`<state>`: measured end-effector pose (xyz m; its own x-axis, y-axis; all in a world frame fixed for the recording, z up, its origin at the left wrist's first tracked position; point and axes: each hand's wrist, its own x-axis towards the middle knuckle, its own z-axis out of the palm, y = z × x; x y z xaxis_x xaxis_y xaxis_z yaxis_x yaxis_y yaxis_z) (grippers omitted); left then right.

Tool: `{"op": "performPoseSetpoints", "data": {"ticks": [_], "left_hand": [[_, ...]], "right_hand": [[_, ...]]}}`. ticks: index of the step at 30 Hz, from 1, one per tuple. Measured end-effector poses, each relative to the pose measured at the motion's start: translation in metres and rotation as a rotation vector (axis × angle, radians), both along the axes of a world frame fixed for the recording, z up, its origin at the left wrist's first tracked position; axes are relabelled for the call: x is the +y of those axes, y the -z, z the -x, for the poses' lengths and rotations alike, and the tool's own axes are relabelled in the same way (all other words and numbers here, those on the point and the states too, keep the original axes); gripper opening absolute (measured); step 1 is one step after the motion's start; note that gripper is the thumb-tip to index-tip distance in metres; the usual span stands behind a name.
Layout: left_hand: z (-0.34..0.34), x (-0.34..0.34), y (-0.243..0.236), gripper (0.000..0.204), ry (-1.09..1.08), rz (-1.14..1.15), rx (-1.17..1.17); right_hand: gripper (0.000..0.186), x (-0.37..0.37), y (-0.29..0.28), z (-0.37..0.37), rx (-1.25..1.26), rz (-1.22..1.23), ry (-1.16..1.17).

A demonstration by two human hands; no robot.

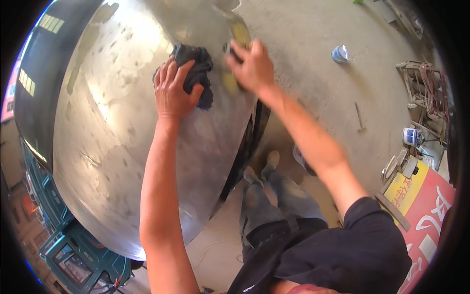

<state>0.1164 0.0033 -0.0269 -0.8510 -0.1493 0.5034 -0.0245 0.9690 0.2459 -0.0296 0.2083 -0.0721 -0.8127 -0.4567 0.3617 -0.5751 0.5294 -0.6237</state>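
Note:
A bare-metal car body panel (122, 137) with sanded grey surface and yellowish filler patches fills the left and centre. My left hand (172, 90) presses a dark crumpled rag (198, 73) against the panel. Just to its right, my right hand (252, 66) is closed on a small dark sanding block (228, 49) that lies on a yellow filler patch (230, 83) near the panel's edge. Both forearms reach up from the lower edge.
My legs and shoes (259, 171) stand on the concrete floor beside the panel. A small blue-white can (340, 54) and a thin tool (360, 116) lie on the floor at right. Tools, another can (411, 136) and a red-yellow board (421, 201) sit far right.

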Motion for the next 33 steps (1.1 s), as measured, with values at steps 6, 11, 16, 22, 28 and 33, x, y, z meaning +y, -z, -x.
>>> {"op": "performPoseSetpoints", "data": {"ticks": [6, 11, 16, 22, 28, 33], "left_hand": [[0.004, 0.004, -0.004, 0.058, -0.016, -0.01, -0.013], [-0.003, 0.001, -0.002, 0.057, -0.009, 0.005, -0.013], [0.002, 0.004, -0.004, 0.058, 0.015, -0.007, -0.013], [-0.005, -0.003, 0.005, 0.058, 0.006, 0.025, -0.005], [-0.001, 0.001, 0.002, 0.055, 0.017, -0.026, 0.002], [0.002, 0.002, 0.0, 0.055, 0.007, -0.008, 0.009]], "right_hand": [[0.045, 0.009, -0.007, -0.018, 0.022, -0.018, -0.008], [0.044, 0.014, -0.002, -0.052, 0.049, 0.0, 0.045], [0.045, 0.0, -0.014, -0.012, -0.011, -0.026, 0.077], [0.047, 0.01, -0.005, -0.081, 0.058, -0.007, 0.005], [0.044, -0.012, -0.011, -0.044, 0.079, -0.027, 0.178], [0.043, -0.008, -0.009, -0.045, 0.023, -0.014, 0.172]]}}
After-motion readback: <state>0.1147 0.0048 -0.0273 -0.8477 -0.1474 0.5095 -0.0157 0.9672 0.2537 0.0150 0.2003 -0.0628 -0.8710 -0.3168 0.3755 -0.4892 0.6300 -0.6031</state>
